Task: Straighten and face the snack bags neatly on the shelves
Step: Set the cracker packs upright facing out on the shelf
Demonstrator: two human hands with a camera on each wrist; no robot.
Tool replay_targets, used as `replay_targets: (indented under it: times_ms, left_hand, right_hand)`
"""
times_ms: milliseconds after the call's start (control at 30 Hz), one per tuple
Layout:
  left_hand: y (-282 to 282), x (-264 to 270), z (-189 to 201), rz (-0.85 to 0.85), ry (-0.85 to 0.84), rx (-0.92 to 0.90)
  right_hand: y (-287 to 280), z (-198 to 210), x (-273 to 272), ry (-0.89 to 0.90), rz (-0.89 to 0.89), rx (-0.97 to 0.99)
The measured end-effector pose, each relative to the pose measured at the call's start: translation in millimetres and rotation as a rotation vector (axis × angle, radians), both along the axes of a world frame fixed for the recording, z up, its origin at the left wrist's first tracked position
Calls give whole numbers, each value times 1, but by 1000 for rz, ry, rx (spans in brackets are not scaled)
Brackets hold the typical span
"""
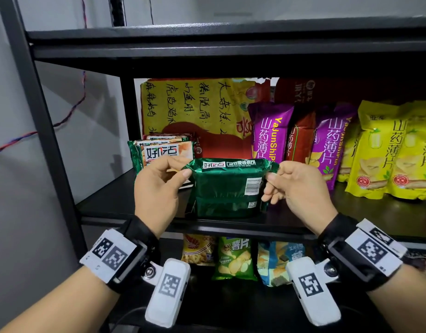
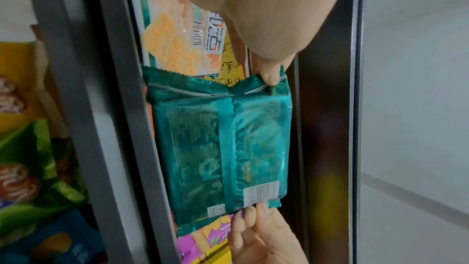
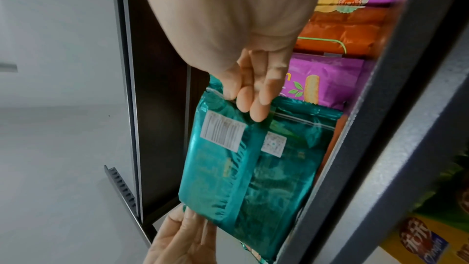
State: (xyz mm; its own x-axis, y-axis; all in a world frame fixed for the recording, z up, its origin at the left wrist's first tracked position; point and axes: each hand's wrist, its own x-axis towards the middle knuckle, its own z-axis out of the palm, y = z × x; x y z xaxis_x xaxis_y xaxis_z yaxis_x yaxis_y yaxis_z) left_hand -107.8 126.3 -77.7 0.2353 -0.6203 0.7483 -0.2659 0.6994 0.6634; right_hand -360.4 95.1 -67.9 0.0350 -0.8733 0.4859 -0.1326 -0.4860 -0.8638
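A dark green foil snack pack (image 1: 227,188) stands at the front of the middle shelf (image 1: 303,212), its back seam and barcode towards me. My left hand (image 1: 183,173) pinches its upper left crimped corner. My right hand (image 1: 269,175) pinches the upper right corner. In the left wrist view the pack (image 2: 223,148) hangs between the left fingertips (image 2: 271,79) and the right hand (image 2: 253,220). The right wrist view shows the right fingers (image 3: 250,99) on the crimp of the pack (image 3: 248,168) and the left hand (image 3: 182,234) at its far end.
Just behind on the left lean more green and red packs (image 1: 164,152). Purple bags (image 1: 269,133), a red bag (image 1: 300,135) and yellow bags (image 1: 387,155) stand to the right. A large yellow bag (image 1: 195,111) stands at the back. Chip bags (image 1: 233,258) sit on the lower shelf.
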Motion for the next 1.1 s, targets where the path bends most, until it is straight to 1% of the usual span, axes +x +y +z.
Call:
replay_targets:
  times_ms: [67,167,200,233,333,400,467,567,633,733,800,867,900,967,1000,1033,1067,1100]
  left_hand:
    - [-3,1,3,53,-13,-6]
    - [-6,-3,5,125,-11,-20]
    - [-7,-5,6,140,-27,-35]
    - [-8,-7,8,149,-49,-57]
    - [-12,-12,16,177,-112,-132]
    - [-15,-13,21,247,-155,-162]
    - [-19,-14,25,314,-163,-146]
    - [-23,-19,26,334,-132,-93]
    - [-24,-23,27,332,-106,-66]
    - [-25,-27,31,334,-64,-49]
    - [-26,-27,32,267,-17,-6]
    - [-23,-26,32,80,80,88]
    - [-21,-25,30,-7,102,165]
    - [-17,-20,25,-112,12,343]
    - [-15,-19,22,-194,-28,442]
    - [-15,-18,20,-297,-32,529]
    - [-14,-17,19,-398,8,591]
    - [-14,-15,20,-465,57,615]
  right_hand:
    - [0,1,-1,81,-51,-43]
    - [3,5,1,283,-182,-182]
    - [6,8,3,319,-212,-226]
    - [7,12,4,317,-221,-252]
    - [2,20,5,247,-206,-260]
    - [-2,22,6,230,-198,-270]
    - [-3,22,8,192,-179,-266]
    - [-5,22,10,90,-134,-204]
    - [-4,23,16,-21,-1,-132]
    - [-2,20,24,-155,184,72]
    - [-3,16,28,-184,277,128]
    - [-1,16,28,-186,287,132]
    - [-1,16,27,-198,291,117]
    - [-2,16,26,-242,304,93]
    - [-3,16,26,-256,304,88]
    - [-4,16,27,-258,296,92]
    - [-6,16,27,-253,290,108]
    - [-8,15,25,-248,295,142]
